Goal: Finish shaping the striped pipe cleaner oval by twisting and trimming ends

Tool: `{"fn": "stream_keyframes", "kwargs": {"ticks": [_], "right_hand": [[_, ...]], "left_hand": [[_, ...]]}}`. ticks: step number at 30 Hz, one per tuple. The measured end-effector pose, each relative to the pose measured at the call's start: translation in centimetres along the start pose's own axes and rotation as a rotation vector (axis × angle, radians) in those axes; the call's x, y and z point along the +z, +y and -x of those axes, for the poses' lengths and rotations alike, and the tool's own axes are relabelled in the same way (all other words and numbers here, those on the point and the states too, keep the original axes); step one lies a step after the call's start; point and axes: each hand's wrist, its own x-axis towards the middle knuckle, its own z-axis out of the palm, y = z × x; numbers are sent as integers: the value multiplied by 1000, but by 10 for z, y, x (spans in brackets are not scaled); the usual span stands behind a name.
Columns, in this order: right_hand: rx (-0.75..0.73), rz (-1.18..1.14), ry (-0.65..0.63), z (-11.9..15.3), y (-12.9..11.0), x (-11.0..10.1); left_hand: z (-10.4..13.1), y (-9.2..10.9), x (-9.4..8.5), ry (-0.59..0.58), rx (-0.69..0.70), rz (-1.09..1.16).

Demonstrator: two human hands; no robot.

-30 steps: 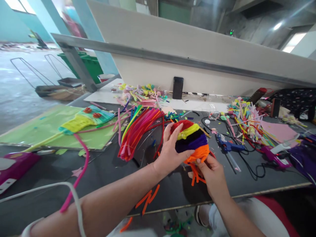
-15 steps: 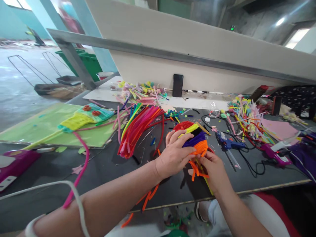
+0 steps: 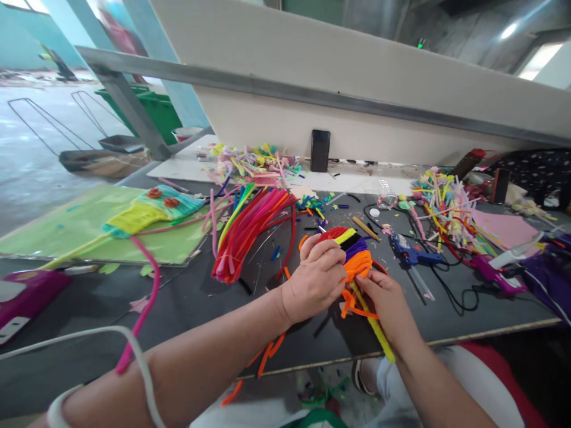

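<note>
Between my hands is a pipe-cleaner craft [image 3: 357,261] banded in red, yellow, black, purple and orange, with a yellow stem [image 3: 379,339] sloping down toward the table's front edge. My left hand [image 3: 314,279] is closed over its left side, fingers curled and partly hiding it. My right hand [image 3: 381,294] pinches the lower orange part near the stem with thumb and fingertips. Loose orange pipe-cleaner ends dangle below the grip. Left of my hands lies a bundle of red and pink pipe cleaners [image 3: 250,232].
A blue glue gun [image 3: 413,254] with its cord lies to the right. A finished-looking yellow and teal piece [image 3: 151,211] rests on a green sheet [image 3: 57,220] at left. A phone [image 3: 320,151] leans at the back. Pipe-cleaner scraps [image 3: 446,202] pile up right and back.
The craft has tilted and dropped slightly, showing more of the yellow stem. My left fingers have curled in more, and a wooden stick behind it is now uncovered.
</note>
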Motion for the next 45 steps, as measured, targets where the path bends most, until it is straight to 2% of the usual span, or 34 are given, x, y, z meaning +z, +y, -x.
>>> {"fn": "stream_keyframes", "kwargs": {"ticks": [7, 11, 26, 35, 41, 45], "right_hand": [[24, -74, -20, -1, -2, 1], [0, -100, -13, -2, -3, 0], [-13, 28, 25, -3, 1, -3], [-16, 22, 10, -2, 2, -1], [-6, 81, 62, -3, -6, 1], [20, 59, 37, -6, -7, -1]], "left_hand": [[1, 4, -3, -39, 88, -31], [0, 7, -7, -55, 90, 5], [-5, 4, 8, -83, -248, 232], [-11, 1, -1, -192, -249, 208], [-9, -9, 7, -184, -235, 425], [-9, -14, 9, -138, -169, 406]]}}
